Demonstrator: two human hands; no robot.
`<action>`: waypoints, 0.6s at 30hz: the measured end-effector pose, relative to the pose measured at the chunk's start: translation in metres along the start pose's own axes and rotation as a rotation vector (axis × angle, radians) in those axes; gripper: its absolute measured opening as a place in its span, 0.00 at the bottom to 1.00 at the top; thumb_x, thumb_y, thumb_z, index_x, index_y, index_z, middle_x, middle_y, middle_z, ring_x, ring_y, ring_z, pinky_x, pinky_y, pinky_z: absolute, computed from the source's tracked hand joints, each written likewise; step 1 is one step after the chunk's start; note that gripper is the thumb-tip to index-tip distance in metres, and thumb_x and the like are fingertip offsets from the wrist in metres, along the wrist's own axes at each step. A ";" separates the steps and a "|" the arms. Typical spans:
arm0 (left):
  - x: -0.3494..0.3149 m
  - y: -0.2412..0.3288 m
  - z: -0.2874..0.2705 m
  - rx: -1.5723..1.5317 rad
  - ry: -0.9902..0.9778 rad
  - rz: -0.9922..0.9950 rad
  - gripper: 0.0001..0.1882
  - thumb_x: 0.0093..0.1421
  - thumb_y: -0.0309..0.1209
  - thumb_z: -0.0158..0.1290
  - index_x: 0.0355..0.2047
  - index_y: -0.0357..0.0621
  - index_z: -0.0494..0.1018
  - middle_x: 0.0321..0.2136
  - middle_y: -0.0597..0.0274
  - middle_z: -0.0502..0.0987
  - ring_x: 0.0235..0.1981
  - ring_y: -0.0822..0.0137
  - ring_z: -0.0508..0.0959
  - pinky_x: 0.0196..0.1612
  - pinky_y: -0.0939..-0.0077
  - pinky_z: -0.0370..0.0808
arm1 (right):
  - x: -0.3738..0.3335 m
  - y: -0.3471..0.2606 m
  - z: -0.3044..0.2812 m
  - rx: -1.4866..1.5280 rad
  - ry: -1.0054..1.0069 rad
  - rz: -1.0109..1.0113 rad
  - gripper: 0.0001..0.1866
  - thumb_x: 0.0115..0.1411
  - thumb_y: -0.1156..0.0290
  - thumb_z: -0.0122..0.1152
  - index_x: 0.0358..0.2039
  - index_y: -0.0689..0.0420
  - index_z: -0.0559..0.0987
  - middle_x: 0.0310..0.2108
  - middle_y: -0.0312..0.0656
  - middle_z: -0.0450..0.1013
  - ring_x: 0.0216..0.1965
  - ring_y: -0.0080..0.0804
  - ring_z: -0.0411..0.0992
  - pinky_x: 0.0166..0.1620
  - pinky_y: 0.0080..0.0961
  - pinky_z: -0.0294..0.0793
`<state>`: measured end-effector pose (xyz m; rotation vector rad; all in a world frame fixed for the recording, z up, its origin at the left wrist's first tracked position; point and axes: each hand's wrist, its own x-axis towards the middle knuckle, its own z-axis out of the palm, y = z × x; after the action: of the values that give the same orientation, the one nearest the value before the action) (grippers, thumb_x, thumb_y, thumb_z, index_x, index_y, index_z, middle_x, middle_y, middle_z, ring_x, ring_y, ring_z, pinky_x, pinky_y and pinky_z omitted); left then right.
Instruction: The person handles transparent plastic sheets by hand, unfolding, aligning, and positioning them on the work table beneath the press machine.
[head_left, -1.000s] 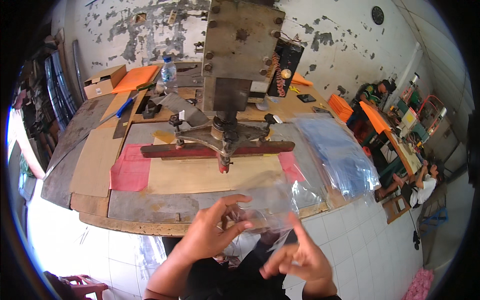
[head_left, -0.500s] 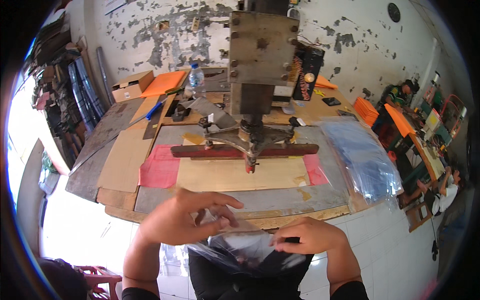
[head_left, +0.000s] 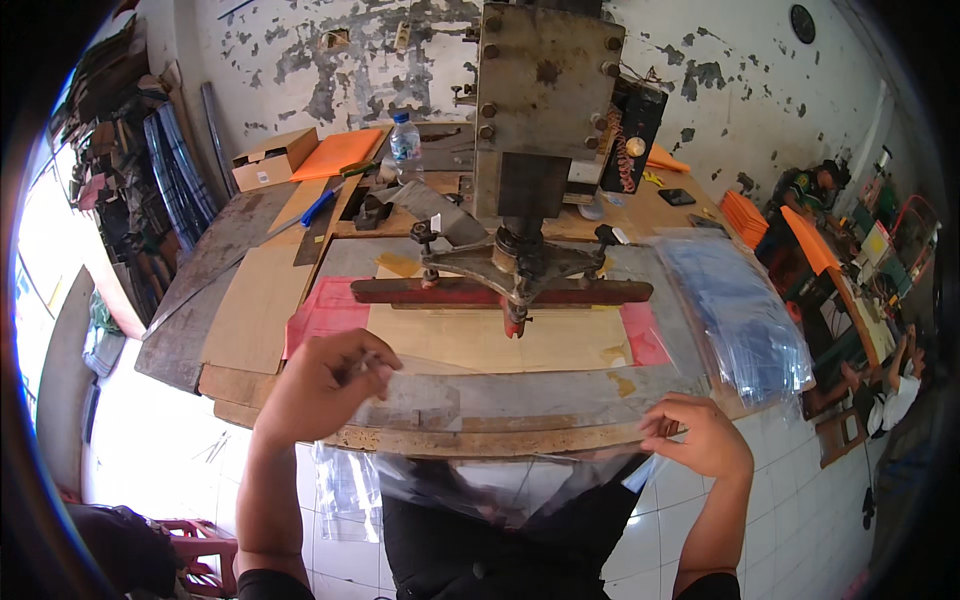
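Plastic sheet, transparent, spans lower centre of frame, long axis left-right; red press bar higher up. I see left hand, nearer bar, pinching left corner; right hand curled at right edge, grip I cannot tell.

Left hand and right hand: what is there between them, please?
The head view shows a clear plastic sheet between the left hand and right hand; the wooden table edge lies beyond.

Wearer's hands: two; red bar: one; bottle: one.
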<state>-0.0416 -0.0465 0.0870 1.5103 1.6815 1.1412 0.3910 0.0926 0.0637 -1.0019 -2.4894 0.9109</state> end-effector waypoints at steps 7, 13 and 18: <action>-0.017 -0.017 0.003 -0.202 0.092 0.055 0.03 0.67 0.20 0.57 0.41 0.36 0.77 0.33 0.64 0.80 0.33 0.78 0.77 0.36 0.80 0.72 | -0.039 0.033 -0.030 -0.224 0.050 0.090 0.12 0.57 0.83 0.65 0.43 0.64 0.82 0.39 0.46 0.79 0.41 0.44 0.79 0.47 0.35 0.77; -0.031 0.010 0.013 -0.055 -0.077 0.366 0.12 0.57 0.21 0.71 0.36 0.41 0.77 0.30 0.65 0.82 0.27 0.78 0.78 0.29 0.82 0.70 | -0.049 -0.009 -0.015 -0.422 0.532 0.079 0.22 0.57 0.68 0.73 0.52 0.60 0.81 0.51 0.49 0.78 0.59 0.54 0.72 0.64 0.46 0.67; -0.029 0.021 0.035 0.008 -0.044 0.754 0.19 0.49 0.34 0.78 0.31 0.48 0.76 0.23 0.67 0.82 0.20 0.67 0.81 0.21 0.75 0.72 | -0.001 -0.042 0.060 -0.022 0.039 -0.384 0.39 0.59 0.59 0.77 0.68 0.54 0.72 0.57 0.51 0.76 0.62 0.55 0.72 0.65 0.50 0.69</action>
<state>0.0036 -0.0682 0.0861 2.2416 1.0878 1.4381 0.3415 0.0419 0.0465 -0.5102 -2.5365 0.7352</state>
